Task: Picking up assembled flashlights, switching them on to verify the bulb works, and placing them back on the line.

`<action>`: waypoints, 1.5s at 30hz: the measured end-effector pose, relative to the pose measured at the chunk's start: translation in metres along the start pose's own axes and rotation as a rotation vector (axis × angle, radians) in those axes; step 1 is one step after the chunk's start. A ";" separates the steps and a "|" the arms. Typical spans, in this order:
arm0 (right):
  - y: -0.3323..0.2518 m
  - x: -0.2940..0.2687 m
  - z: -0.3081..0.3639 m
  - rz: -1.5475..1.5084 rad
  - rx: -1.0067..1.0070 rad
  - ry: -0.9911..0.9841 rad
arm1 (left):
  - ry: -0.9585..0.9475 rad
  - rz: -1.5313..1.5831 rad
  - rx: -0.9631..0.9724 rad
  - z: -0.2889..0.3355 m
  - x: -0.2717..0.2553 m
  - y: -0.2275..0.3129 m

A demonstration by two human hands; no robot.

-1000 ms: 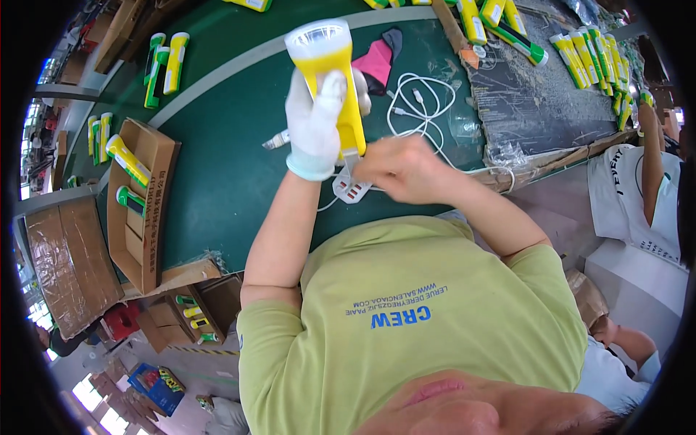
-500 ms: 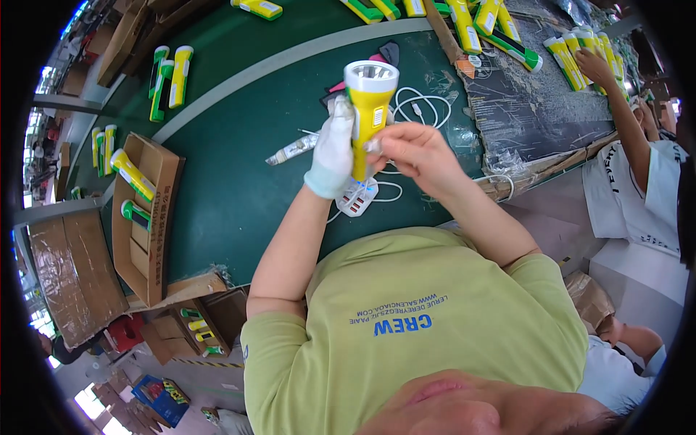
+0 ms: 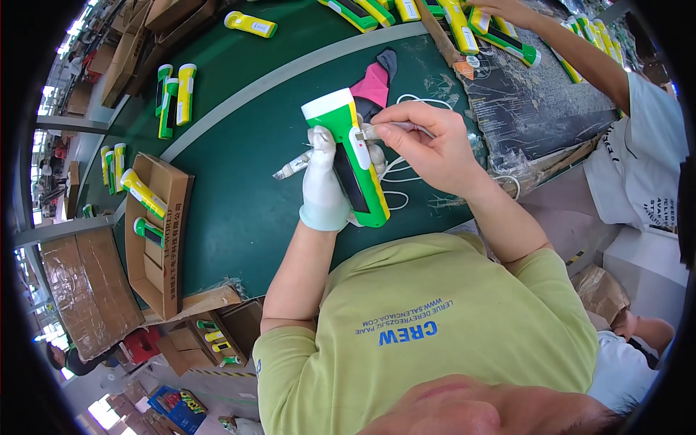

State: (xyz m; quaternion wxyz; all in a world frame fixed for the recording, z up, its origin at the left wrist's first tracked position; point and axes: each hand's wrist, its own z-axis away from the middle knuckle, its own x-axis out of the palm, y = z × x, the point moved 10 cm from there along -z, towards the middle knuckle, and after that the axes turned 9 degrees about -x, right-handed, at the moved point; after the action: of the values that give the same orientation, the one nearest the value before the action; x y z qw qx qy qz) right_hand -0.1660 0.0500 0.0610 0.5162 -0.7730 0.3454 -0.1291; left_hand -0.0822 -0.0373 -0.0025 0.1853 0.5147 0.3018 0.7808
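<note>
My left hand (image 3: 323,177), in a white glove, is closed round a green, yellow and white flashlight (image 3: 371,196) above the green table. The flashlight tilts with its wide white head (image 3: 326,105) away from me, and its dark panel and white switch plate face up. Beside that plate, the bare thumb and fingers of my right hand (image 3: 428,141) pinch a small greyish-white piece (image 3: 368,133); its kind is unclear. White cables (image 3: 402,172) lie below my right hand. A pale, wrapped narrow object (image 3: 292,167) lies left of my glove.
A pink and dark cloth-like item (image 3: 373,83) lies beyond the flashlight. Left stands an open carton (image 3: 177,243) with flashlights; more flashlights (image 3: 250,25) lie past the grey curved strip (image 3: 279,69). At right, a co-worker's arm (image 3: 580,51) reaches over dark cardboard (image 3: 540,101).
The flashlight has been turned from its yellow side to its green side, its head tipping left. My right hand has risen to the switch plate. The co-worker's arm has reached further left.
</note>
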 end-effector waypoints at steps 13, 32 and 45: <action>-0.024 -0.008 0.012 0.284 -0.192 -0.058 | 0.003 -0.337 0.202 0.014 -0.004 0.011; -0.046 0.008 -0.003 0.486 -0.374 -0.310 | -0.437 -0.694 -0.518 0.022 0.039 -0.035; 0.017 -0.078 -0.056 -0.264 0.133 0.336 | 0.069 0.161 0.460 0.018 -0.098 0.194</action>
State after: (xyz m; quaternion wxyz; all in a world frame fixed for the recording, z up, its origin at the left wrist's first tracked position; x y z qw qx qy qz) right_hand -0.2610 0.0581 0.0829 0.4799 -0.7435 0.3129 -0.3448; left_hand -0.0222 -0.2365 0.0632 -0.0100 0.5386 0.4358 0.7210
